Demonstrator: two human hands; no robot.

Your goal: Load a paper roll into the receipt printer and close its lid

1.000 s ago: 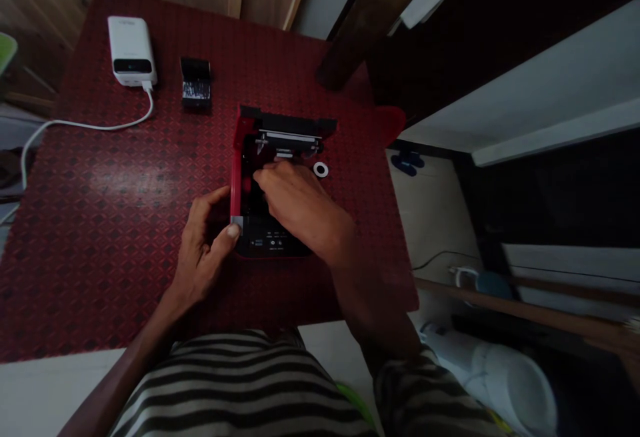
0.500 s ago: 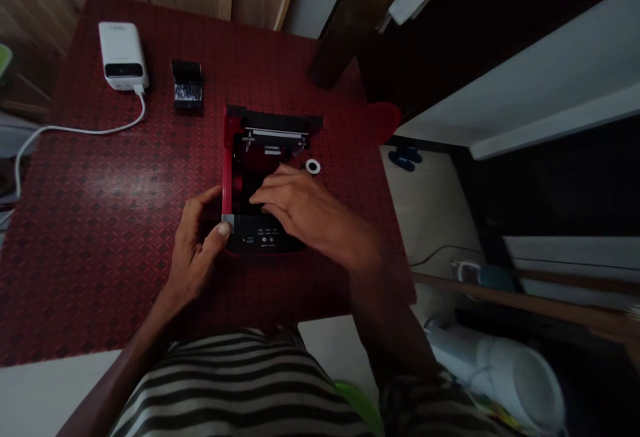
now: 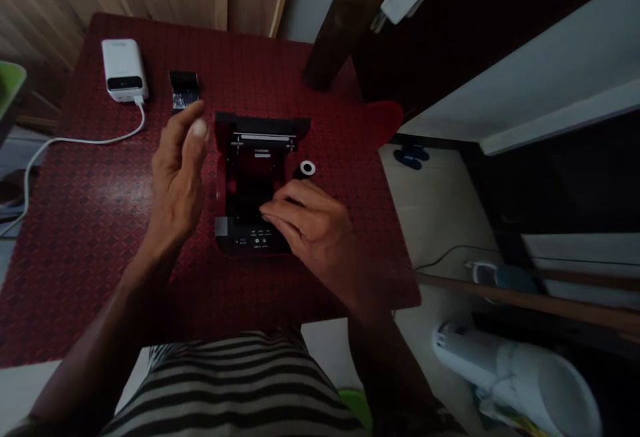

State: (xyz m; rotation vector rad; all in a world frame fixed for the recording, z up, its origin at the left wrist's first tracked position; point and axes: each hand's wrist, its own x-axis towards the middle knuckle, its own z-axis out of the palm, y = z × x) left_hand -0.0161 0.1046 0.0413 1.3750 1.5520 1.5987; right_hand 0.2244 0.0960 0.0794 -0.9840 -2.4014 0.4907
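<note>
A small red and black printer stands on the table with its lid raised and its dark inside showing. My right hand reaches over its right side, thumb and fingertips pinched together above the front of the cavity. What they hold, if anything, is hidden. My left hand is in the air to the left of the printer, apart from it, fingers loosely extended with nothing in them. Beside the printer's right wall lies a small black roll with a white ring end. A black piece with a pale, streaked face lies behind my left hand, partly covered by it.
A white power bank with a plugged-in white cable sits at the table's back left. A tall dark bottle with a green cap stands at the back right. The patterned red table ends close to my striped shirt.
My left hand has let go of the printer's front left corner and moved up and away. My right hand has drawn back slightly toward the printer's front right, fingers still pinched.
</note>
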